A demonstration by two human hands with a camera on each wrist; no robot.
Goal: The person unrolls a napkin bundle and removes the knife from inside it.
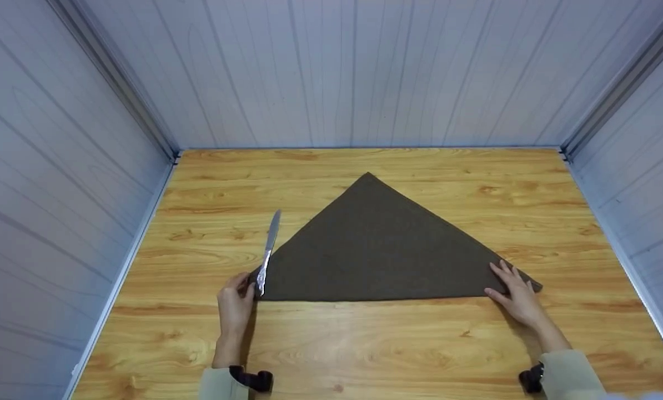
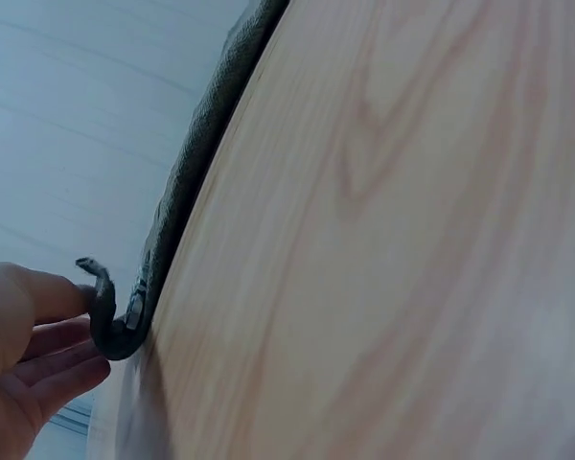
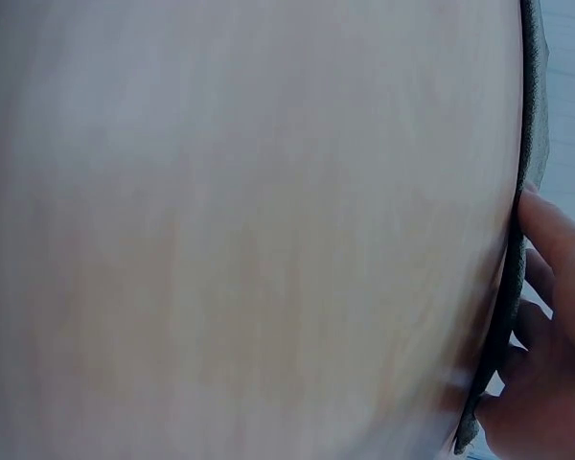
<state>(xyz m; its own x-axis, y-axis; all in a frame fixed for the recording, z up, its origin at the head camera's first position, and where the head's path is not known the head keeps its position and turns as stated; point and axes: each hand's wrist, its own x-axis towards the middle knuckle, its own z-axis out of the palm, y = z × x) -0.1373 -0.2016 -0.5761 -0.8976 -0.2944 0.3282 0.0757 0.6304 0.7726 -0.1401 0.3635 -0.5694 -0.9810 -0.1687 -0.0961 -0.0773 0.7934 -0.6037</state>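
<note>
A dark brown cloth napkin (image 1: 381,250) lies in a triangle, its point toward the back wall and its long edge toward me. A table knife (image 1: 272,233) rests across its left corner, the grey blade pointing away and the shiny handle on the cloth. My left hand (image 1: 236,303) pinches the left corner of the napkin, just left of the handle. In the left wrist view that corner of cloth (image 2: 103,316) curls upward between thumb and fingers. At the other end my right hand (image 1: 517,297) rests on the cloth near the right corner, fingers spread.
The wooden tabletop (image 1: 365,344) is bounded by a pale panelled wall (image 1: 331,72) at the back and by walls on the left (image 1: 48,194) and right (image 1: 642,166). Dark wrist straps (image 1: 251,379) sit at the sleeve cuffs.
</note>
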